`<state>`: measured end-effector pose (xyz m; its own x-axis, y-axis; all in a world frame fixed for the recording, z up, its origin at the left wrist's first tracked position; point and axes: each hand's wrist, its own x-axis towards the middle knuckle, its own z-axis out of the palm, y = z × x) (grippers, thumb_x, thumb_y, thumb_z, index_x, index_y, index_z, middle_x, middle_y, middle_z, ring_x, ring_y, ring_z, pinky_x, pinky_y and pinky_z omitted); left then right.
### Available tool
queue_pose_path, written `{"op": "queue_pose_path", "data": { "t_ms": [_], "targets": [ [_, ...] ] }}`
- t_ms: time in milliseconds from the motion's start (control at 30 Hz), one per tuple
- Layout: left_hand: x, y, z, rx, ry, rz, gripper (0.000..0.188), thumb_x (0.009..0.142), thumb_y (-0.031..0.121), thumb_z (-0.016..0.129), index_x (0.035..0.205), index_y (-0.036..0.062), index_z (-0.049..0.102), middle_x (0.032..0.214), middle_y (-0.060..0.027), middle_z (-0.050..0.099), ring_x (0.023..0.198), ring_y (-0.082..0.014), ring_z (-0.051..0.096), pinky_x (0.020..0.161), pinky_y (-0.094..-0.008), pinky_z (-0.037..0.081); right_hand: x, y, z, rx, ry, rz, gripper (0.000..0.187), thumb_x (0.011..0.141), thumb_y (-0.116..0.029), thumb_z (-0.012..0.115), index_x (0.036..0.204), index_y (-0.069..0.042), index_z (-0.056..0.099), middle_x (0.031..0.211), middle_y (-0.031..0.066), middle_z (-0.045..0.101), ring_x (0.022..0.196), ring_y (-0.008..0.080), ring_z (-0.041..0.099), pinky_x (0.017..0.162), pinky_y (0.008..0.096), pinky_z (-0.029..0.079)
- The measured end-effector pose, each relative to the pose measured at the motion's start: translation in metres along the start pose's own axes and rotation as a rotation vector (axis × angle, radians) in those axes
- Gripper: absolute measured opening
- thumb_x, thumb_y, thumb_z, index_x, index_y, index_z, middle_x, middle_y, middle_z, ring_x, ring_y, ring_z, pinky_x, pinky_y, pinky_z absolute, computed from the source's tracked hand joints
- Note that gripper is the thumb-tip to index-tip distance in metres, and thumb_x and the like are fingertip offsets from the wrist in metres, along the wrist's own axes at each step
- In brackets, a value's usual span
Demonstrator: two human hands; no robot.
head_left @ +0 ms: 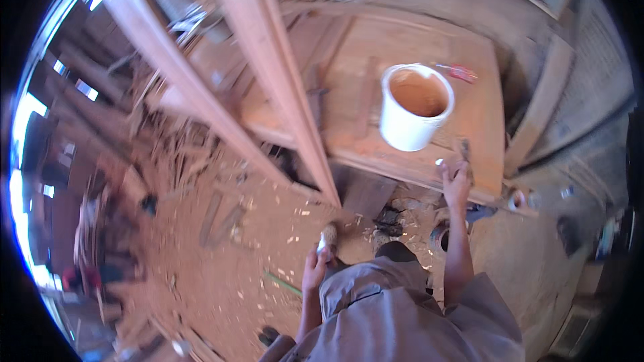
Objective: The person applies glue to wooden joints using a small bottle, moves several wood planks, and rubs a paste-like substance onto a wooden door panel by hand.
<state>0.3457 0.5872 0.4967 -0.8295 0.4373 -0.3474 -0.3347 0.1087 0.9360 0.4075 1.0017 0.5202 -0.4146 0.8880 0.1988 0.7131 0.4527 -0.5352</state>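
Note:
My left hand (313,270) is closed around a small white object (323,240), low beside my left leg; blur hides what kind it is. My right hand (457,186) reaches over the near edge of the wooden workbench (469,50), its fingers apart. A small white bit (439,161) shows at one fingertip, and I cannot tell if it touches. Just past the fingers lies a short dark brown piece (465,150), too blurred to name. Farther in, a white bucket (407,127) stands upright on the bench, with orange-brown material (417,92) inside.
Two long pinkish timbers (268,60) slant up in front of the bench on the left. A red item (463,73) lies behind the bucket. Wood scraps (191,151) and shavings litter the dirt floor (201,268). An open can (440,236) stands below my right forearm.

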Motion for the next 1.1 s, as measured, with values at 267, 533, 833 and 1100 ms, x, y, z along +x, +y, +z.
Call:
{"op": "queue_pose_path", "data": {
  "t_ms": [267, 533, 833, 1100],
  "targets": [
    [-0.035, 0.013, 0.060, 0.238, -0.078, 0.049, 0.027, 0.097, 0.029, 0.049, 0.100, 0.0020, 0.050, 0.071, -0.0077, 0.059, 0.064, -0.0147, 0.059, 0.059, -0.0296, 0.047, 0.029, 0.016, 0.045, -0.040, -0.087, -0.296, 0.016, 0.088, -0.017, 0.056, 0.093, -0.002, 0.056, 0.084, 0.0194, 0.063, 0.078, 0.0409, 0.061, 0.068, 0.0484, 0.047],
    [-0.051, 0.013, 0.076, 0.329, -0.068, 0.123, 0.033, 0.096, 0.035, 0.049, 0.101, 0.0015, 0.050, 0.075, -0.0174, 0.059, 0.070, -0.0313, 0.062, 0.064, -0.0399, 0.046, -0.063, -0.011, -0.009, 0.724, -0.708, -0.002, 0.014, 0.090, -0.019, 0.063, 0.097, -0.007, 0.060, 0.073, -0.0038, 0.056, 0.061, 0.0029, 0.047, 0.054, 0.0194, 0.039],
    [-0.066, -0.005, 0.072, 0.136, 0.057, 0.137, 0.026, 0.096, 0.027, 0.050, 0.101, 0.0019, 0.052, 0.081, -0.0166, 0.057, 0.073, -0.0315, 0.060, 0.066, -0.0389, 0.045, -0.174, -0.050, -0.024, 0.916, -1.151, -0.024, 0.011, 0.094, -0.013, 0.054, 0.100, -0.003, 0.053, 0.086, 0.0056, 0.062, 0.071, 0.0098, 0.060, 0.068, 0.0247, 0.051],
    [-0.056, -0.041, 0.059, -0.378, 0.102, 0.129, 0.027, 0.099, 0.026, 0.045, 0.113, 0.0031, 0.051, 0.100, -0.0044, 0.060, 0.088, -0.0094, 0.053, 0.076, -0.0253, 0.044, -0.189, -0.057, 0.010, 0.710, -1.295, -0.028, 0.013, 0.094, -0.015, 0.055, 0.100, -0.004, 0.051, 0.091, 0.0090, 0.065, 0.078, 0.0138, 0.062, 0.072, 0.0274, 0.050]
  ]
}}
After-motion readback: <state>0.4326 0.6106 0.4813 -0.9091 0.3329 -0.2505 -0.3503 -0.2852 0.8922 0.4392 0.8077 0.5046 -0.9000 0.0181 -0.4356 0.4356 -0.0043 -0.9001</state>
